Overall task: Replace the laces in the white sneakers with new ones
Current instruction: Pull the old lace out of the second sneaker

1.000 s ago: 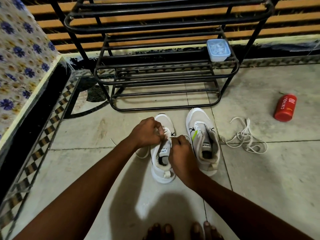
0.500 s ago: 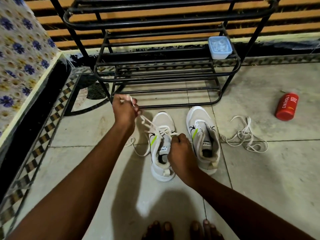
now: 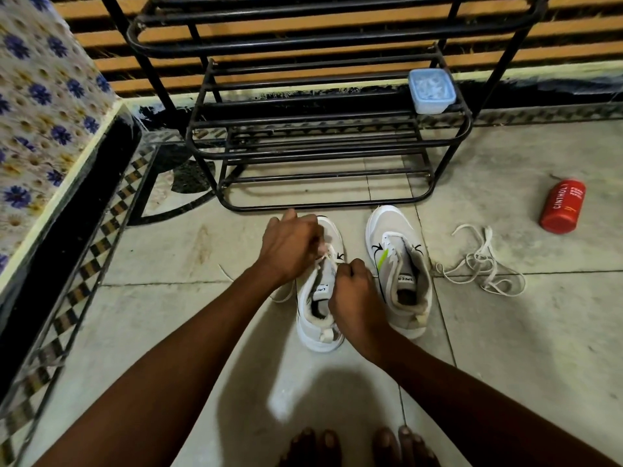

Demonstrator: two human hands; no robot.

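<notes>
Sneakers sit side by side on the tiled floor (image 3: 505,365), toes toward a black metal shoe rack (image 3: 323,136) that carries a small blue lidded box (image 3: 431,91). The right sneaker (image 3: 399,264) appears to have no lace in it, while the left sneaker (image 3: 318,298) is under both hands. A loose tangle of white laces (image 3: 482,264) lies on the floor just right of the pair, and a red bottle (image 3: 562,206) lies on its side farther right. The left hand (image 3: 290,246) is curled over the eyelets near the toe, its fingers seemingly pinching the lace (image 3: 328,256) there, though blur hides the exact grip. The right hand (image 3: 354,291) is closed in a fist at the tongue, apparently holding the other run of lace. Judging by this, the left shoe is mid-threading. To do it well, keep the lace flat and untwisted, pull both ends even after each crossing, and steady the shoe so it does not slide.
</notes>
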